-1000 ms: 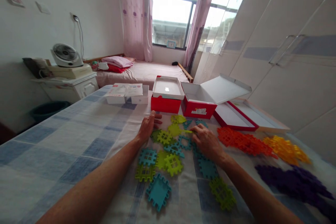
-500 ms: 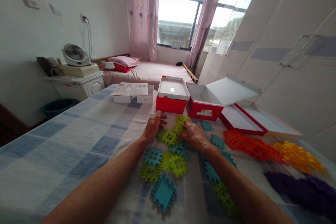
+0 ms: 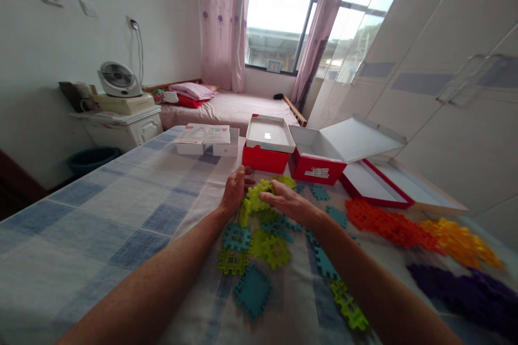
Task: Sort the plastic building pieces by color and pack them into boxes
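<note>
Just below the frame's centre, a lime-green notched piece [image 3: 256, 197] is being gripped by the right hand [image 3: 289, 202], its body being held leftward of those fingers, toward the nearby left hand [image 3: 234, 190], whose own grip is not being shown clearly enough to tell.

Toothed flat pieces: lime green pieces [image 3: 258, 243], teal pieces [image 3: 253, 290]. Piles, plain: orange-red pile [image 3: 384, 225], yellow-orange pile [image 3: 461, 240], dark purple pile [image 3: 465, 288]. Tablecloth [image 3: 135, 248]: white, checked in blue. Lidded box [image 3: 265, 159]: red, lid [image 3: 258, 135] white inside. Open box [image 3: 299, 167]: red outside, whitish inside. Bed cover [image 3: 251, 109]: pale pink. Curtain [image 3: 220, 43]: pink, row of purple flowers. Wardrobe [image 3: 445, 21]: white, greyish-lilac band. Fan [image 3: 117, 78]: white, dark grille. Bin [image 3: 93, 157]: dark teal.
</note>
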The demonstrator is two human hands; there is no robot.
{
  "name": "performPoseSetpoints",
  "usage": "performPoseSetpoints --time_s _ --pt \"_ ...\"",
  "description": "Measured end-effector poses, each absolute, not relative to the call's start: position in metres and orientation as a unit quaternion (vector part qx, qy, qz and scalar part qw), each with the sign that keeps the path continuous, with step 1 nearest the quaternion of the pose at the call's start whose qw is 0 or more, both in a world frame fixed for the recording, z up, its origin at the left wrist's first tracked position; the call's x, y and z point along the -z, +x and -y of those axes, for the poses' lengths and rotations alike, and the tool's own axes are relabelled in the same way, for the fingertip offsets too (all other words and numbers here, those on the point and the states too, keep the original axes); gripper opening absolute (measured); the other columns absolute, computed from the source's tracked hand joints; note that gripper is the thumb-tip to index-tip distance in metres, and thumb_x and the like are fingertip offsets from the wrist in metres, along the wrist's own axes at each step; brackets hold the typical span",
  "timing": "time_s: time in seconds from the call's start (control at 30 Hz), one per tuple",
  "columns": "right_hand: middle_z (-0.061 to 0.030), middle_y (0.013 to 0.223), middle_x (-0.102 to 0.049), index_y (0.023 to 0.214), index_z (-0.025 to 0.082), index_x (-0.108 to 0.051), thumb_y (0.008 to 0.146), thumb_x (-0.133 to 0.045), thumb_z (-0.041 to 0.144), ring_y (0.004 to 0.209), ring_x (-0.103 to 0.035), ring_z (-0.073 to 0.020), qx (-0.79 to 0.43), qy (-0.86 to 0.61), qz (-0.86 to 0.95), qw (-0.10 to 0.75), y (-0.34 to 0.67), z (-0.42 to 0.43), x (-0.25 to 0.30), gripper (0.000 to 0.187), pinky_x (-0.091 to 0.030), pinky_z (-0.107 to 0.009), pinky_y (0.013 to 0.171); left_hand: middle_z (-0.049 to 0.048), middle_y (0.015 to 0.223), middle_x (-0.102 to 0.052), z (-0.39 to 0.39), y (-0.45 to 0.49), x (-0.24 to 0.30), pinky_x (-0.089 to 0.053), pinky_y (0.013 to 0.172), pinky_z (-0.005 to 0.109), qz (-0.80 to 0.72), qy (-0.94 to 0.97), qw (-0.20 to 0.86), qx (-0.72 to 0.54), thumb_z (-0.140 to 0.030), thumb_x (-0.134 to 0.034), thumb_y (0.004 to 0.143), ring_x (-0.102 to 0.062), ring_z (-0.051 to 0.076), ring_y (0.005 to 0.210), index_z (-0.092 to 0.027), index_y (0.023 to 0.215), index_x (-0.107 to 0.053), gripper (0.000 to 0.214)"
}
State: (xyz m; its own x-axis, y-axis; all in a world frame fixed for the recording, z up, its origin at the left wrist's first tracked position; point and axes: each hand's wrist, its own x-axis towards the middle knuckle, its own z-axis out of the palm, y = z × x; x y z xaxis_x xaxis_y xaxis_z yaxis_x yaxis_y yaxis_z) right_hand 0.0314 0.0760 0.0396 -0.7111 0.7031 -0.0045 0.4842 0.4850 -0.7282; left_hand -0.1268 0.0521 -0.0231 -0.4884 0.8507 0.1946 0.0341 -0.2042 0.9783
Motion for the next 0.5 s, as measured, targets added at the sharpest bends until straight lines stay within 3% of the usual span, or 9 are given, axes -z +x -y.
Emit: performPoseSetpoints --time_s 0.23,0.4,0.5 --pt "0.0020 0.068 -0.046 0.072 0.020 -0.042 0.081 -0.046 0.040 0.063 -0.041 -0.0118 -0.354 -0.421 0.808 0.209 0.030 -0.087 -0.041 0.022 -0.031 -0.026 0.057 0.0111 0.100 -0.066 -0.055 -0.127 0.026 -0.050 0.054 0.027 -0.556 0.401 0.288 -0.669 -0.059 -0.035 0.084 -0.064 0.017 0.072 -0.016 0.100 -0.057 0.052" --pt "0.0037 0.064 -0.041 0.069 0.021 -0.040 0.080 -0.047 0.036 0.058 -0.040 -0.0103 -0.367 -0.403 0.823 0.158 0.045 -0.084 -0.031 0.020 -0.034 -0.024 0.054 0.0103 0.091 -0.066 -0.058 -0.126 0.030 -0.048 0.054 0.025 -0.558 0.408 0.279 -0.667 -0.056 -0.036 0.085 -0.063 0.017 0.073 -0.015 0.101 -0.056 0.049" --pt "0.0029 0.066 -0.043 0.069 0.021 -0.042 0.081 -0.047 0.039 0.060 -0.041 -0.0110 -0.350 -0.375 0.835 0.200 0.054 -0.078 -0.034 0.023 -0.036 -0.024 0.055 0.0105 0.091 -0.066 -0.058 -0.125 0.030 -0.048 0.054 0.025 -0.558 0.415 0.277 -0.663 -0.056 -0.036 0.086 -0.063 0.018 0.074 -0.014 0.101 -0.056 0.049"
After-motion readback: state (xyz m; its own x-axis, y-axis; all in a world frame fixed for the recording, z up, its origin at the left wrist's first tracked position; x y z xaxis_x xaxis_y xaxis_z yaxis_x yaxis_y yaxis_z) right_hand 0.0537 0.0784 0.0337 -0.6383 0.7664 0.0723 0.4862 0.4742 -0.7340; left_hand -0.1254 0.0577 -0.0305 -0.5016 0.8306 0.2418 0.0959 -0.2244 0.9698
